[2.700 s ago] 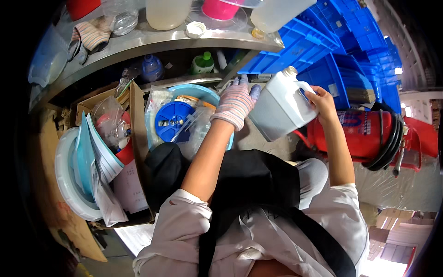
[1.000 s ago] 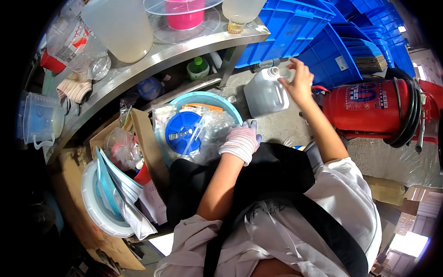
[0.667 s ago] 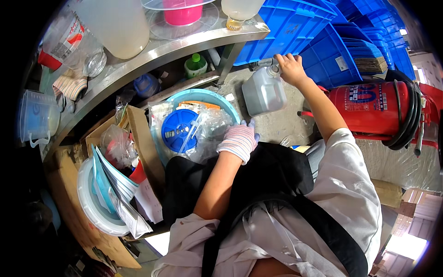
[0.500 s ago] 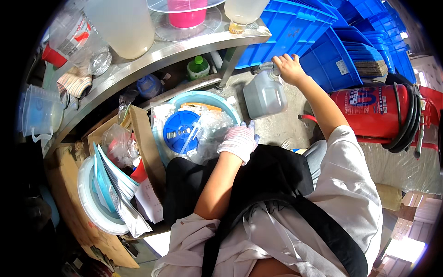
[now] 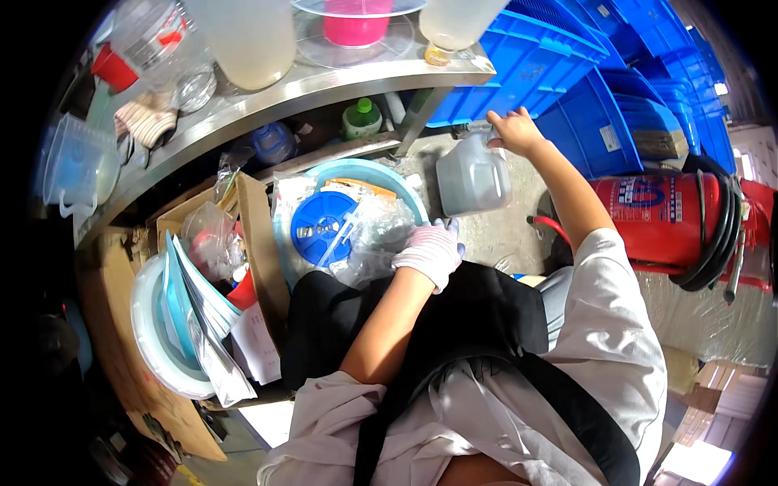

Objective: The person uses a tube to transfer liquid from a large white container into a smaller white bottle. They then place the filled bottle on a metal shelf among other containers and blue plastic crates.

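My right hand (image 5: 515, 134) is bare and reaches out at the far right of the bucket. Its fingers close around the top of a translucent grey plastic jug (image 5: 472, 176), by the handle. The jug stands on the concrete floor or just above it; I cannot tell which. My left hand (image 5: 429, 247) wears a pale striped knit glove with bluish-grey fingertips. It rests beside the near right rim of a light blue bucket (image 5: 420, 198), over the black apron, its fingertips slightly apart. Within the bucket lie a blue spool (image 5: 324, 228) and crumpled clear plastic bags (image 5: 374, 235).
A metal bench (image 5: 340, 89) with bottles and containers runs across the back left. Blue crates (image 5: 519, 61) are stacked at the far right, near a red cylinder (image 5: 656, 202) with a black hose. A cardboard box (image 5: 263, 235) and a white tub (image 5: 150, 332) with papers are at the left.
The view has shifted slightly, moving the bench right and down. My right hand stays at the jug's top, its fingers posed a little differently. My left hand remains beside the bucket.
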`<state>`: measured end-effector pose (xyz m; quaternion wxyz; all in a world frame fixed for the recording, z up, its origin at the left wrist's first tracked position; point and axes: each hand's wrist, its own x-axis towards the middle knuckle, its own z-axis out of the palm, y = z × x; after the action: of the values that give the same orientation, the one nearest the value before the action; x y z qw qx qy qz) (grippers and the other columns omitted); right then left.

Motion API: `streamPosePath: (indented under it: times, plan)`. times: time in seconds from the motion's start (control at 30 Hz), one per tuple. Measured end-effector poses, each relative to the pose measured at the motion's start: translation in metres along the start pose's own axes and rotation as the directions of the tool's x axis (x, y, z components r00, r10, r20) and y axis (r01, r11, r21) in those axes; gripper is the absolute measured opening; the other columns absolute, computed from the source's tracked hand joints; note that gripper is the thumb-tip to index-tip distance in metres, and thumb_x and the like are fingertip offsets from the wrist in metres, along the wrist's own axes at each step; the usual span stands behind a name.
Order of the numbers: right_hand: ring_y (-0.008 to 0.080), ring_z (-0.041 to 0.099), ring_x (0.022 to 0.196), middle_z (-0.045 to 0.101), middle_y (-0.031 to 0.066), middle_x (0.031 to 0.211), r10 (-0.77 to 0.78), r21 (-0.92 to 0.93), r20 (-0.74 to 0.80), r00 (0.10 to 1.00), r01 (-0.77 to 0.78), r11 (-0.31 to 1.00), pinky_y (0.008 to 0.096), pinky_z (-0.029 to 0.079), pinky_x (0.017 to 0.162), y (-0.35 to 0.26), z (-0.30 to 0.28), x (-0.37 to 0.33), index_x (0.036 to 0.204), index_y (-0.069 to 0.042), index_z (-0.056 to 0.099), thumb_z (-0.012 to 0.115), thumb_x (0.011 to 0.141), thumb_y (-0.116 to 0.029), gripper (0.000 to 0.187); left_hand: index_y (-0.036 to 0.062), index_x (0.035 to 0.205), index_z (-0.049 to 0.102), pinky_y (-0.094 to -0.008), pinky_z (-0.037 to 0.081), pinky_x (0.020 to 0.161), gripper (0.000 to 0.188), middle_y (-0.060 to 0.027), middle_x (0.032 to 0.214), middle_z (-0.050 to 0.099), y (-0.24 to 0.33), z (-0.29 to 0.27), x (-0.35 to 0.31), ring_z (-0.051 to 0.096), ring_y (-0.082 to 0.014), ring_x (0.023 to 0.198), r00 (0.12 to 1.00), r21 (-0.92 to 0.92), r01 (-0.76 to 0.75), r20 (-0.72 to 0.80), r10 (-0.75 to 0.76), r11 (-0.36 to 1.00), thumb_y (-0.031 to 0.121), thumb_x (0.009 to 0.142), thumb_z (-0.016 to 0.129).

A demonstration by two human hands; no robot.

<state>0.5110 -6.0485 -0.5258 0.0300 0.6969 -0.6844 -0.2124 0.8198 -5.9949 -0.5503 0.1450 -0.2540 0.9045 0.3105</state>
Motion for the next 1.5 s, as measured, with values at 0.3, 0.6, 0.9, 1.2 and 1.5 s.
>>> streamPosePath:
  times: [0.3,0.6,0.9,1.2,1.5]
  plan:
    - [0.027,0.051,0.115,0.055,0.0025,0.117,0.151,0.139,-0.028,0.988,-0.146,0.979,0.0508,0.038,0.093,-0.01,-0.007,-0.025,0.119,-0.02,0.054,0.076,0.07,-0.04,0.058,0.0066,0.143,0.037,-0.0521,0.043,0.095,0.057,-0.0179,0.131,0.054,-0.002,0.0,0.001,0.057,-0.0331,0.115,0.999,-0.004,0.026,0.039,-0.026,1.0,0.038,0.095,0.042]
    - [0.0289,0.056,0.111,0.062,0.0063,0.108,0.3,0.08,0.081,0.95,-0.306,0.949,0.0569,0.035,0.098,-0.018,-0.011,-0.016,0.13,-0.019,0.045,0.063,0.086,-0.036,0.05,0.007,0.144,0.036,-0.0517,0.043,0.097,0.058,-0.017,0.134,0.052,0.007,0.003,0.004,0.055,-0.0335,0.119,1.0,0.041,-0.002,0.028,0.001,0.999,0.04,0.096,0.041]
    - [0.0315,0.061,0.105,0.066,0.0091,0.101,0.317,0.075,-0.046,0.947,-0.313,0.947,0.0594,0.031,0.1,-0.014,0.003,-0.024,0.137,-0.02,0.04,0.066,0.084,-0.035,0.06,0.007,0.144,0.036,-0.0503,0.045,0.095,0.058,-0.0179,0.133,0.052,0.012,0.0,0.006,0.056,-0.0343,0.116,0.998,0.037,-0.025,0.055,0.023,0.999,0.039,0.096,0.042]
    - [0.0252,0.057,0.084,0.057,0.0082,0.084,0.462,0.636,-0.674,0.577,0.133,0.76,0.0372,0.044,0.077,-0.07,-0.124,-0.019,0.096,-0.007,0.065,0.076,0.074,-0.023,0.029,0.0057,0.143,0.038,-0.0481,0.044,0.097,0.059,-0.0172,0.138,0.05,0.011,0.003,0.009,0.055,-0.0325,0.119,0.996,0.047,-0.016,0.085,0.012,0.999,0.039,0.095,0.043]
    - [0.0275,0.05,0.108,0.055,0.0101,0.11,0.701,0.842,-0.458,0.547,0.014,0.54,0.0414,0.036,0.094,-0.108,-0.154,0.032,0.102,-0.009,0.066,0.08,0.068,-0.042,0.049,0.0078,0.145,0.036,-0.0471,0.042,0.098,0.059,-0.0157,0.137,0.051,0.017,0.001,0.01,0.054,-0.0318,0.12,0.995,0.041,-0.003,0.097,-0.001,0.999,0.039,0.095,0.043]
